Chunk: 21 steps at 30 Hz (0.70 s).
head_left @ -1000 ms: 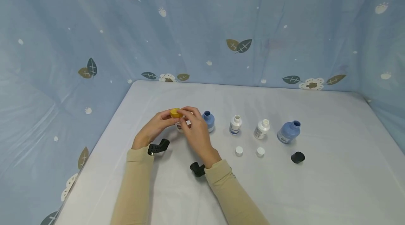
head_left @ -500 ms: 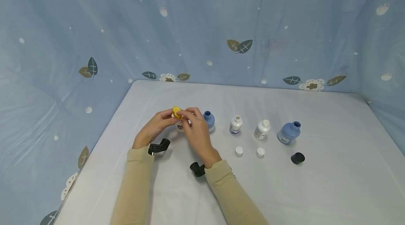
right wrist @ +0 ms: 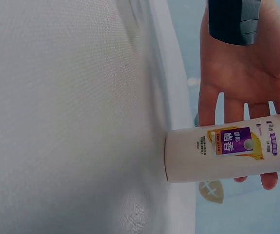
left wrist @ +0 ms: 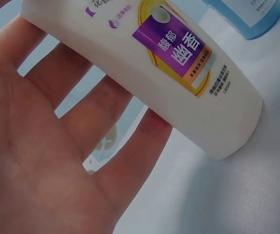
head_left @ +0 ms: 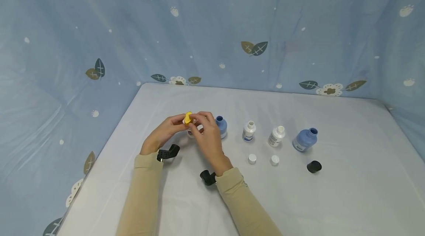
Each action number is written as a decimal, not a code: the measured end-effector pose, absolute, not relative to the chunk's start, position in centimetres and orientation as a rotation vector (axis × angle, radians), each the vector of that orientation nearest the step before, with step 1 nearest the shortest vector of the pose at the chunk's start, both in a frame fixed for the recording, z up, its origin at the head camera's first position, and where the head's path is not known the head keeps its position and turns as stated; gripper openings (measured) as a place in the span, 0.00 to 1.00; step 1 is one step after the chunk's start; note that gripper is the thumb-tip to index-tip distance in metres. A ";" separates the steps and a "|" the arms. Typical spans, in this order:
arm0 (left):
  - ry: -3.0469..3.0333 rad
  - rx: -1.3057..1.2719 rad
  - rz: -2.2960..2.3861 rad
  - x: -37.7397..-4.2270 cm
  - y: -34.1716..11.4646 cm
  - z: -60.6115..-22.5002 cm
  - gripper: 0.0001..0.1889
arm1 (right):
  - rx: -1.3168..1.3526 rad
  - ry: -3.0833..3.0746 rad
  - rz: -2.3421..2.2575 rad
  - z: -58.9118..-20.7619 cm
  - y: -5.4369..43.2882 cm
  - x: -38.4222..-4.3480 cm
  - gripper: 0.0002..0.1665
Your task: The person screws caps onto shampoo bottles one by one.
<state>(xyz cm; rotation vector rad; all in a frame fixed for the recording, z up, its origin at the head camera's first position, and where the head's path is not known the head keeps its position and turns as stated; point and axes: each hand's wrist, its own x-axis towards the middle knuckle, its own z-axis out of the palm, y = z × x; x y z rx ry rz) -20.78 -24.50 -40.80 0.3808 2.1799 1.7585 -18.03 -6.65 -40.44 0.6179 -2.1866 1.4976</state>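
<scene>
Fabric [head_left: 206,25] printed with leaves and paw marks hangs behind the white-covered tabletop [head_left: 348,136]. 2 tan sleeves reach in from the near edge, both hands meeting at the far left of the tabletop. The left hand [head_left: 162,132] holds the upper part of a cream bottle [left wrist: 213,117], its fingers spread a little and lying behind the body, likely so the bottle cannot turn or tip. The right hand [head_left: 210,142] pinches a yellow cap [head_left: 188,117] at the bottle's top between thumb and forefinger, a light grip that probably suits so small a part; its other fingers lie behind the bottle. The cap sits tilted; whether it touches the neck is hidden by the fingers, and I cannot tell if the bottle's base bears on the cloth.

Just beside the right hand stands 1 blue bottle [head_left: 221,129]; a 2nd blue bottle [head_left: 303,140] ends the row. Between them stand a white bottle [head_left: 249,131] and another white bottle [head_left: 276,136]. All 4 stand apart with necks bare, perhaps to keep each within easy reach.

Smallest are 2 white caps [head_left: 252,159] and 1 black cap [head_left: 314,166], each in front of a bottle, presumably to keep the pairs matched.
</scene>
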 end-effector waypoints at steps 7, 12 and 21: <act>2.177 0.330 1.755 -20.7 -24.3 -40.7 0.24 | 0.640 -2.200 1.472 -40.5 -6.5 -18.1 0.22; 2.174 0.344 1.764 -20.7 -24.3 -40.6 0.24 | 0.648 -2.196 1.466 -40.5 -6.5 -18.2 0.21; 2.212 0.371 1.731 -20.7 -24.4 -40.6 0.21 | 0.620 -2.203 1.475 -40.6 -6.4 -18.2 0.14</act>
